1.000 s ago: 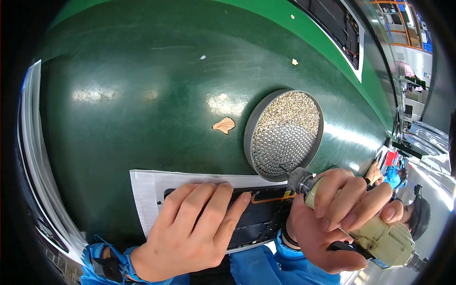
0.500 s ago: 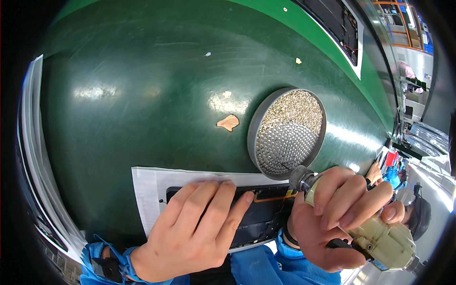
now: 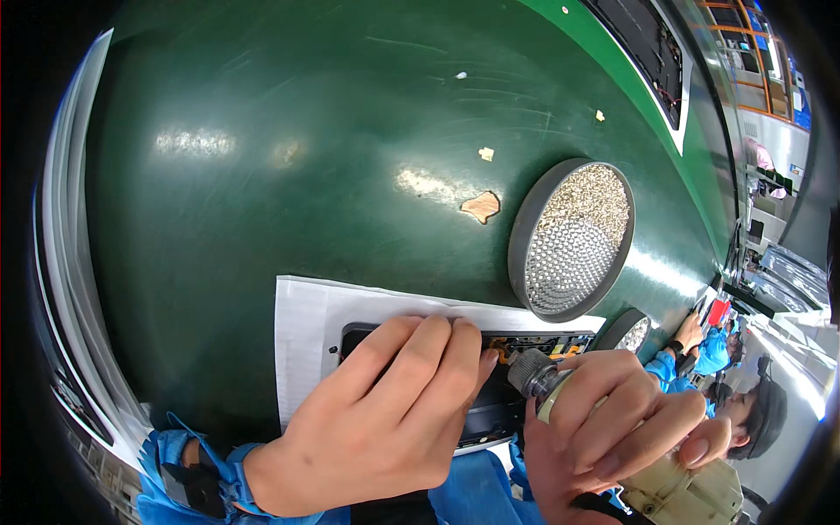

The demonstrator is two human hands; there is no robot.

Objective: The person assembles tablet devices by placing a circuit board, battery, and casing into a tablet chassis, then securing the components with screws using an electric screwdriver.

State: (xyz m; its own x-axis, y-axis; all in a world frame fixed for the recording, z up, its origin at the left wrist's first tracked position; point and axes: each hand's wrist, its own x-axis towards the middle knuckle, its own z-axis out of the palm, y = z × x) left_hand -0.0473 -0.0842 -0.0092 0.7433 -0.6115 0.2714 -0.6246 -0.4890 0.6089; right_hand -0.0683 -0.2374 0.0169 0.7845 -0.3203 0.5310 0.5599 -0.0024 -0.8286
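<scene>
Under my hands lies a dark flat electronic device (image 3: 490,420) with its inside exposed, resting on a white sheet (image 3: 306,350). My left hand (image 3: 376,411) is over its left part, fingers bent and pressed together. One fingertip is at an orange ribbon (image 3: 505,352); whatever lies under the fingers is hidden. Wrapped round a pale yellow-green power screwdriver (image 3: 682,490), my right hand (image 3: 612,429) holds it tilted, its knurled metal nose (image 3: 530,372) over the device's upper middle. The bit's tip cannot be made out.
A round grey dish (image 3: 522,236) with a perforated plate and many small screws stands beyond the device. Another small dish (image 3: 632,331) is to its right. A brown scrap (image 3: 481,206) lies on the green table (image 3: 262,219). On the right sits a co-worker in a dark cap (image 3: 759,411).
The screwdriver's nose has moved from beside the dish down over the device. My left fingers have drawn together and bent more. The whole view has shifted, so the dish appears further right.
</scene>
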